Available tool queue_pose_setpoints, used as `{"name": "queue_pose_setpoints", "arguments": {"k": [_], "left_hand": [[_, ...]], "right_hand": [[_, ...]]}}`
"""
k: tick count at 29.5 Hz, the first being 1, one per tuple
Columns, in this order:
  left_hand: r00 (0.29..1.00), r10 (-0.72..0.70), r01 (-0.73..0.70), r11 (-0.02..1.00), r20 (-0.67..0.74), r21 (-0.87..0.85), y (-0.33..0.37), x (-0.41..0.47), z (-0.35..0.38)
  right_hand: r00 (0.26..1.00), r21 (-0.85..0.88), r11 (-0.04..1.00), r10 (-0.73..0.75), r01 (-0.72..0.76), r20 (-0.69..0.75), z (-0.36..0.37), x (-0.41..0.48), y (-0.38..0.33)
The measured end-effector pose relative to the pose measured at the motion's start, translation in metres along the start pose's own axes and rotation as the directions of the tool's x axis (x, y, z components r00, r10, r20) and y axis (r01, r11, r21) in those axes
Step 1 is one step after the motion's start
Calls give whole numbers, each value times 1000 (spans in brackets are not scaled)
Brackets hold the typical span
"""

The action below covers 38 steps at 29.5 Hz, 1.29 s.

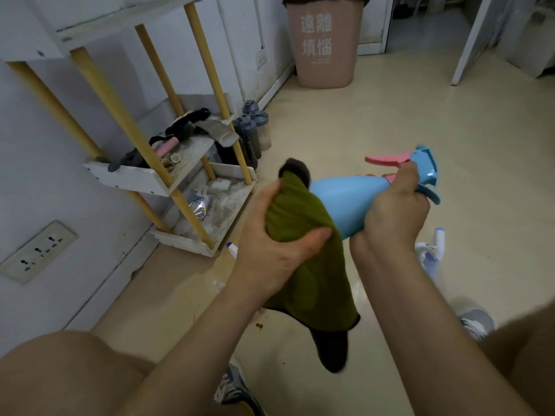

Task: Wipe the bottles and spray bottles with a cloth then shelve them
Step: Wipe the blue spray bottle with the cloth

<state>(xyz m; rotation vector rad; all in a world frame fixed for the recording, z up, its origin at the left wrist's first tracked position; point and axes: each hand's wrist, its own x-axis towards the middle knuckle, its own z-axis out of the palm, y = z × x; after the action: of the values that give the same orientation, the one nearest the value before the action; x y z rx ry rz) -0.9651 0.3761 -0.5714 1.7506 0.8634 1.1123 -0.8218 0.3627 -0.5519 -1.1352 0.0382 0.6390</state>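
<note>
— Left hand (279,235) first: grasping what?
— Clamped round an olive-green cloth (309,265), bunching it with fingers and thumb over the base end of a blue spray bottle (348,199). Left to hang loose below the wrist otherwise, down to a dark corner.
— And the right hand (393,211)?
— Curled tight about the same bottle's neck, just under the pink trigger (387,160).
— Lying how?
— Nearly level in mid-air, spanning the gap between both hands, base toward the left, spray head toward the right, up off the floor (420,100).
— Touching the rack?
— No, well apart: off to the right of the white rack (129,178) with yellow posts, closer to the body.
— Anything else to wipe?
— Down on the floor just beyond the right wrist, a white spray bottle (432,253); peeking out beside the left wrist, near the rack's foot, another white nozzle (232,249) with a blue tip. Standing against the rack's far side, a cluster of grey-capped bottles (255,130).
— Further back?
— Far off, a pink bin (324,55) printed with white characters; low at the left edge, a socket plate (36,250).
</note>
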Motion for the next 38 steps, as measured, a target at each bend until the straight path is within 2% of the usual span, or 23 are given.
{"name": "queue_pose_setpoints", "arguments": {"k": [1, 3, 5, 6, 8, 10, 11, 13, 15, 16, 18, 20, 22, 23, 25, 26, 27, 28, 30, 33, 34, 36, 38], "left_hand": [[994, 82, -94, 977, 74, 193, -2, -1, -5], [962, 126, -222, 878, 243, 424, -4, -5, -7], [952, 30, -189, 839, 303, 510, 1, -7, -4], [952, -20, -144, 853, 306, 502, 6, -7, -4], [943, -87, -43, 925, 321, 378, 15, -4, -6], [919, -165, 117, 981, 359, 152, 20, 4, -12], [898, -218, 224, 974, 382, 28, 21, 7, -17], [820, -301, 446, 869, 486, -215, 17, 8, -22], [734, -349, 625, 682, 583, -380, 8, 3, -22], [712, -364, 671, 604, 600, -430, 1, -1, -21], [704, -352, 694, 524, 617, -494, -9, -8, -20], [692, -343, 705, 511, 635, -492, -9, -12, -21], [683, -356, 706, 546, 638, -451, -7, -12, -24], [684, -367, 693, 596, 631, -405, -5, -12, -25], [741, -374, 559, 804, 558, -203, -3, -12, -21], [807, -358, 420, 907, 470, -29, -3, -11, -16], [882, -315, 271, 948, 352, 168, -3, -12, -11], [945, -226, 140, 933, 237, 332, -2, -13, -5], [994, 0, -63, 807, 106, 587, 0, -17, 6], [936, 328, -275, 448, 130, 851, -4, -24, 18], [921, 365, -286, 394, 136, 874, -3, -23, 19], [936, 335, -242, 406, 103, 881, 2, -15, 14], [972, 224, -174, 501, 67, 848, 12, -6, 5]], "right_hand": [[998, -40, 999, 30, -28, 52, -1, 1, -1], [978, -150, 988, 52, -22, 200, -1, -1, -3], [924, -255, 961, -3, 108, 381, 1, -6, -8], [883, -278, 941, -43, 193, 467, 3, -10, -12], [808, -247, 928, -89, 280, 583, 5, -19, -18], [754, -187, 947, -78, 260, 652, 5, -27, -22], [726, -168, 952, -74, 255, 683, 5, -30, -23], [677, -144, 949, -89, 280, 730, 4, -35, -22], [641, -125, 949, -95, 289, 762, 5, -40, -21], [640, -119, 950, -99, 289, 762, 5, -42, -21], [688, -114, 953, -117, 282, 717, 1, -42, -21], [768, -107, 960, -138, 259, 625, -3, -39, -23], [833, -98, 960, -174, 262, 525, -5, -34, -24], [859, -99, 958, -194, 271, 473, -5, -31, -24], [904, -103, 955, -226, 280, 364, -6, -24, -23], [921, -108, 953, -237, 282, 308, -7, -20, -22], [936, -114, 953, -245, 280, 252, -7, -17, -20], [949, -118, 955, -245, 271, 201, -8, -16, -18], [973, -98, 971, -206, 217, 105, -6, -17, -14], [997, -78, 995, -63, 67, 54, -3, -23, -10], [997, -79, 996, -24, 30, 76, -2, -25, -11], [989, -91, 995, -38, 51, 146, 0, -28, -13], [964, -180, 970, -117, 162, 237, 1, -34, -13]]}}
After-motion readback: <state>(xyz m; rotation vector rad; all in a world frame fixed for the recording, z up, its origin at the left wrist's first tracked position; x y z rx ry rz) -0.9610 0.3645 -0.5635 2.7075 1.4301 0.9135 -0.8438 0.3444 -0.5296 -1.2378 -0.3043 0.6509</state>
